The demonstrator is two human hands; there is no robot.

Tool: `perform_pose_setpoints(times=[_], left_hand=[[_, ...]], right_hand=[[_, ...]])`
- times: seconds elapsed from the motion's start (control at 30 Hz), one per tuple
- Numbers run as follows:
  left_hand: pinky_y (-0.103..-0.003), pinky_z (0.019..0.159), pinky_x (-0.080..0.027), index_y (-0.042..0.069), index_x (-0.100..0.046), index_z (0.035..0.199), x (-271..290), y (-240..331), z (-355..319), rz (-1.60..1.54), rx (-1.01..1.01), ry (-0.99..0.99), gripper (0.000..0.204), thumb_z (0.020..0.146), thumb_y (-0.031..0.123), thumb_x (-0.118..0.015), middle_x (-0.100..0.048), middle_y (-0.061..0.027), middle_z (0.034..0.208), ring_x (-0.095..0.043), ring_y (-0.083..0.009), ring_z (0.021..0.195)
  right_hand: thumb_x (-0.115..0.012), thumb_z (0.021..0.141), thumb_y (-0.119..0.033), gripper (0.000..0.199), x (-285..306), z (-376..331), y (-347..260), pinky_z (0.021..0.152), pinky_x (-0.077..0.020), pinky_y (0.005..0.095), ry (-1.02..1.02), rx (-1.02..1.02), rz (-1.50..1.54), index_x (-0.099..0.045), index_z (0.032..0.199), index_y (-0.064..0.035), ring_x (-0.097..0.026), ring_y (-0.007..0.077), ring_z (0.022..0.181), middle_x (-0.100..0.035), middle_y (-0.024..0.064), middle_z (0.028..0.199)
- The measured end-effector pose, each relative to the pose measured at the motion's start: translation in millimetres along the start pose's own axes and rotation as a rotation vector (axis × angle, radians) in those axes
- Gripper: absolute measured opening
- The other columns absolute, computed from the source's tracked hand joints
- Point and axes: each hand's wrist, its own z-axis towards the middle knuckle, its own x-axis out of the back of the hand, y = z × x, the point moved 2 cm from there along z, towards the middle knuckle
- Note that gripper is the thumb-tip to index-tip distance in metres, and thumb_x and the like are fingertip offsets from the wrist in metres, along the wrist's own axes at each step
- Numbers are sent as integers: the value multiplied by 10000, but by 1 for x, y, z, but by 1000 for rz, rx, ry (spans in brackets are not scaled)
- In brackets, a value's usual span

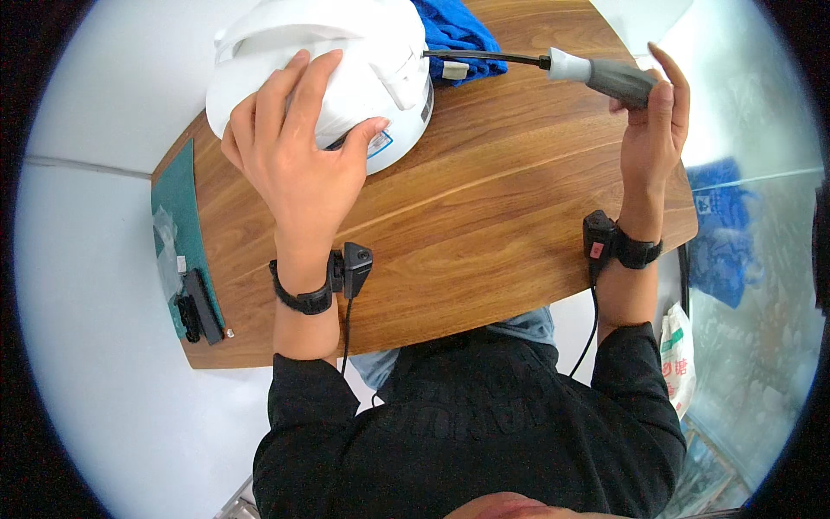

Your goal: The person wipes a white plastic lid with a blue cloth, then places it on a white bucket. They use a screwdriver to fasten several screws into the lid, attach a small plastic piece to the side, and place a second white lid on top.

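A white rice cooker [363,43] stands at the far side of the wooden table [484,199]. My left hand [298,151] lies spread over its near side, fingers on the lid and thumb by the base. My right hand [653,130] is raised at the right and grips a grey power plug [609,78]. A black cord [484,56] runs from the plug back toward the cooker. Both wrists carry black straps with small black devices.
A blue cloth [454,30] lies behind the cooker. A green mat [177,208] with a small black object [199,307] sits at the table's left edge. On the floor to the right lie a blue item [722,242] and a white bag [679,355].
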Motion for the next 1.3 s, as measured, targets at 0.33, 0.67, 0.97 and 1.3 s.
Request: perform_pose_setpoints(times=[0.33, 0.67, 0.97, 1.3], left_hand=[[-452, 1034, -326, 275, -722, 1249, -2, 0, 0, -9, 3, -7, 695, 608, 416, -948, -648, 30, 1321, -479, -233, 1204], [-450, 1033, -323, 273, -721, 1253, -2, -1, -2, 3, -3, -6, 692, 616, 428, -943, -639, 28, 1333, -475, -236, 1202], [-453, 1031, -320, 273, -709, 1274, -1, -1, -1, -2, -6, -26, 695, 641, 448, -934, -629, 25, 1341, -465, -237, 1212], [-445, 1065, -336, 261, -692, 1311, 2, 1, -1, 40, 10, -36, 731, 642, 422, -938, -641, 10, 1351, -495, -239, 1232]], right_hand=[[-449, 1092, -361, 625, -13, -3, -14, 1001, -503, 420, 14, 59, 262, -325, 1577, 13, -634, 240, 1082, -618, 121, 1132], [-415, 1083, -480, 679, -10, -4, -9, 873, -517, 365, -23, 61, 242, -376, 1513, 43, -624, 214, 1003, -613, 125, 1150], [-463, 1069, -505, 673, 6, -3, 6, 719, -545, 294, -117, 124, 33, -441, 1473, 33, -637, 165, 847, -592, 82, 1054], [-567, 1036, -433, 609, 14, -8, 12, 873, -539, 352, -62, 19, -207, -466, 1432, 19, -648, 214, 929, -595, 115, 1183]])
